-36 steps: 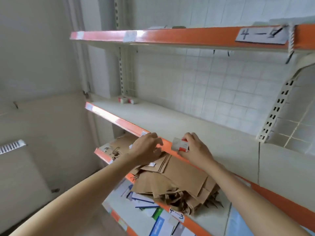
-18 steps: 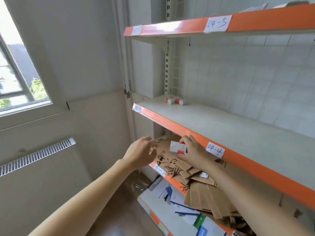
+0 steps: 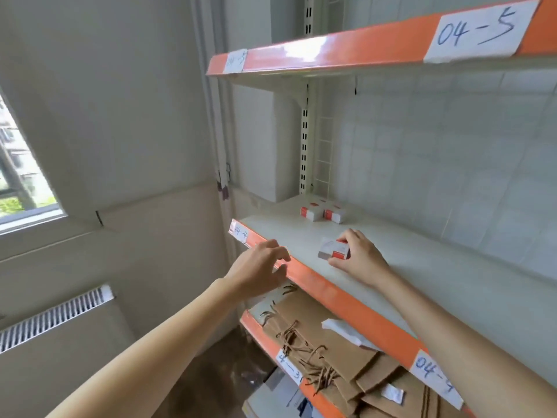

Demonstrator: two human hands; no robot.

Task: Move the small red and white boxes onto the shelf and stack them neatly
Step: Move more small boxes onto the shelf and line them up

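Observation:
My right hand point(image 3: 358, 256) grips a small red and white box point(image 3: 333, 250) between thumb and fingers, just above the middle shelf point(image 3: 437, 285) near its front edge. Two more red and white boxes point(image 3: 323, 212) sit side by side at the shelf's back left corner, touching each other. My left hand point(image 3: 260, 268) hovers at the shelf's orange front lip with fingers loosely curled, holding nothing.
An upper shelf point(image 3: 346, 52) labelled 04-5 hangs overhead. On the lower shelf lies a pile of brown paper bags point(image 3: 331, 351). A window point(image 3: 18, 170) and a radiator point(image 3: 54, 315) are on the left wall. A slotted upright point(image 3: 304, 140) stands behind the boxes.
My right hand has lifted the box from below the shelf's front edge up over the shelf surface. My left hand rose to the orange lip. The view swung left and closer.

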